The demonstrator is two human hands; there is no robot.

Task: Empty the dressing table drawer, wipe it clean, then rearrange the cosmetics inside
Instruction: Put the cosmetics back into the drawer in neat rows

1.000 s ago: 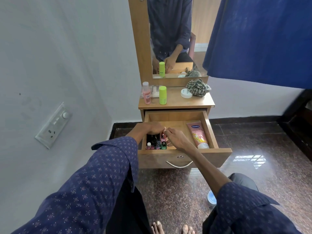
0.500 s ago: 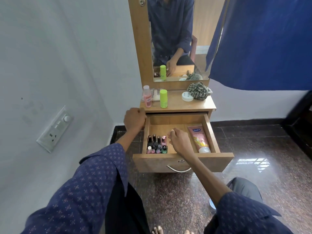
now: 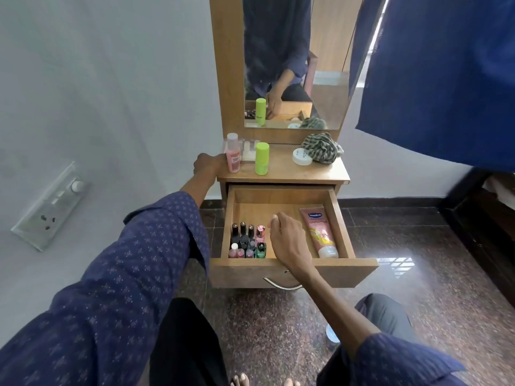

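While I'm reaching my left hand [image 3: 207,163] up to the pink bottle [image 3: 233,153] on the counter [image 3: 281,174], fingers curling by it, my right hand [image 3: 288,240] is hovering loosely curled and empty in the drawer [image 3: 292,267], so I'm risking toppling the nail polishes [image 3: 248,240].

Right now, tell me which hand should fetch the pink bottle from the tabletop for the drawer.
Left. The left hand is already at the tabletop's left edge beside the pink bottle with the white cap. The right hand hangs inside the open wooden drawer, farther away.
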